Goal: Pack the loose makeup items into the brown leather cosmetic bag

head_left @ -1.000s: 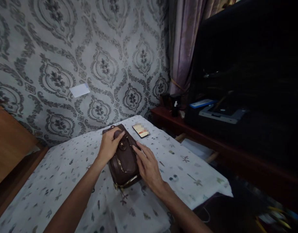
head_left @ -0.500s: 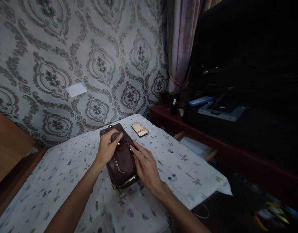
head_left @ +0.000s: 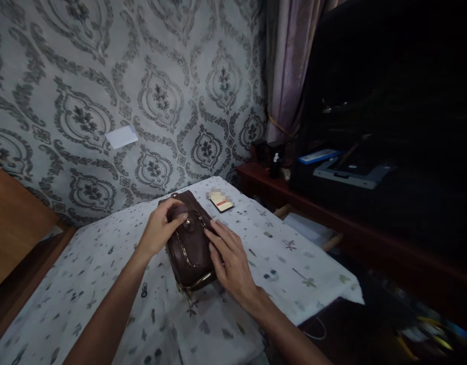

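A dark brown bag with gold zips and a round snap flap lies on a white, leaf-patterned cloth. My left hand is over the bag's upper left part, thumb near the snap, fingers and thumb apart. Against the bag's right side rests my right hand, its fingers stretched out along the edge. A phone with a lit screen lies beyond the bag, to the right.
On the right stands a dark red cabinet with a small black bottle, a large dark screen and an open drawer. A brown box is at the left. Patterned wallpaper rises behind.
My left hand has loosened from the snap flap; its fingers have opened, and the flap now lies flat. My right hand has stayed at the bag's side. The view has shifted slightly.
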